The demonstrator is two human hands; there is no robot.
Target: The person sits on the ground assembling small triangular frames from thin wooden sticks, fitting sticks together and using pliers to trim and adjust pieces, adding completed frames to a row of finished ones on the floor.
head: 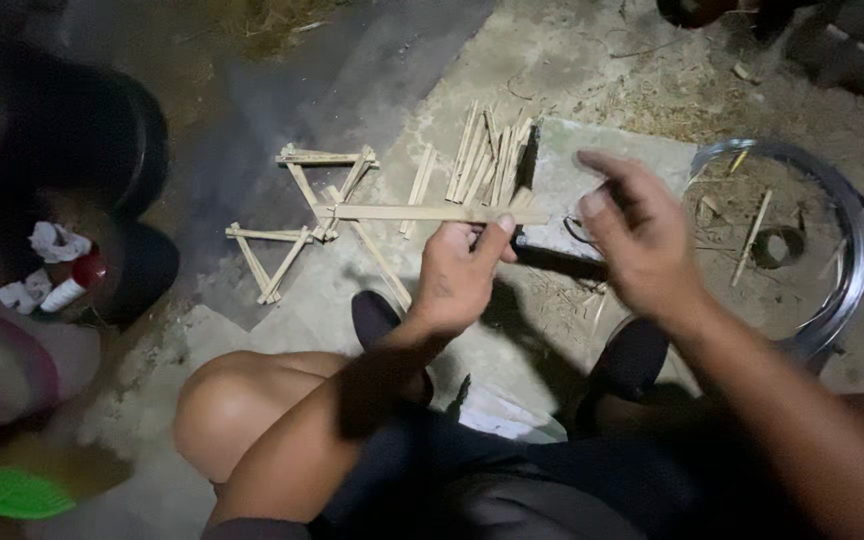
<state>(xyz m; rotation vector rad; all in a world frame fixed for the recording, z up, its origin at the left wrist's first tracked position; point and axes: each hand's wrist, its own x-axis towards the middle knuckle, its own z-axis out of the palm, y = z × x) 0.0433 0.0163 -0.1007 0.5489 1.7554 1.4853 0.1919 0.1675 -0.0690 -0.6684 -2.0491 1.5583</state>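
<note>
Bamboo strip (422,213) lies level in left hand (457,275).

You have no signs, screens or readable labels in view. The only package-like item is a small white tube (62,294) with a red cap (89,268), lying tilted at the far left edge, against a dark rounded object. Crumpled white wrappers (57,241) lie just beside it, one piece above and one below left. It is too small and dim for you to tell whether the tube carries a label.
</note>
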